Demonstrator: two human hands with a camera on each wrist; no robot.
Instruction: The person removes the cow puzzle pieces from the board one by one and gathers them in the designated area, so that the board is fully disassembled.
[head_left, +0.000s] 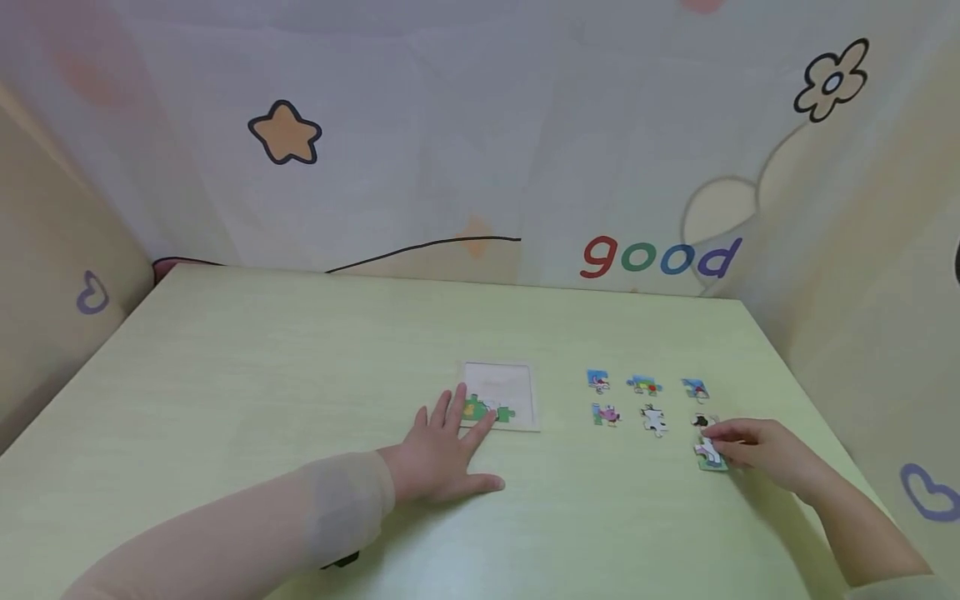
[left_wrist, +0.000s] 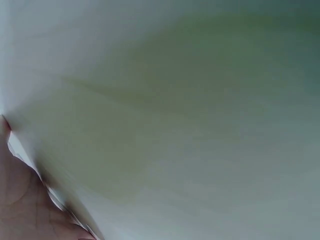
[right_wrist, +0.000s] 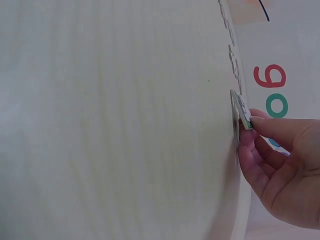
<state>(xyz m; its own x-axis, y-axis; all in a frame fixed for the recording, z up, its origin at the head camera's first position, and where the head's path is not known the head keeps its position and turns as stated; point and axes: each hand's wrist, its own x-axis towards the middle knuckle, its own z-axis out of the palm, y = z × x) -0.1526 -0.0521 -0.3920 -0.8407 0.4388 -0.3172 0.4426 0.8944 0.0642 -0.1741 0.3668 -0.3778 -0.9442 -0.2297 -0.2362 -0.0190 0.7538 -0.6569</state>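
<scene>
My right hand (head_left: 776,454) pinches a jigsaw piece (head_left: 708,456) with white and green on it. In the right wrist view, thumb and fingers hold that piece (right_wrist: 243,114) tilted on edge close to the table. Just behind it lies a piece with a black patch (head_left: 702,420), partly covered by my fingertips. My left hand (head_left: 441,457) is spread out, its fingers straight, with fingertips on the lower left of a square puzzle tray (head_left: 501,377). Green pieces (head_left: 507,414) lie along the tray's near edge, partly hidden by the fingers.
Several loose pieces lie in two rows right of the tray, among them a white one (head_left: 654,420), a pink one (head_left: 609,414) and a blue one (head_left: 597,379). A printed cloth (head_left: 420,167) stands behind the table (head_left: 262,358). Pale fabric (left_wrist: 175,125) fills most of the left wrist view.
</scene>
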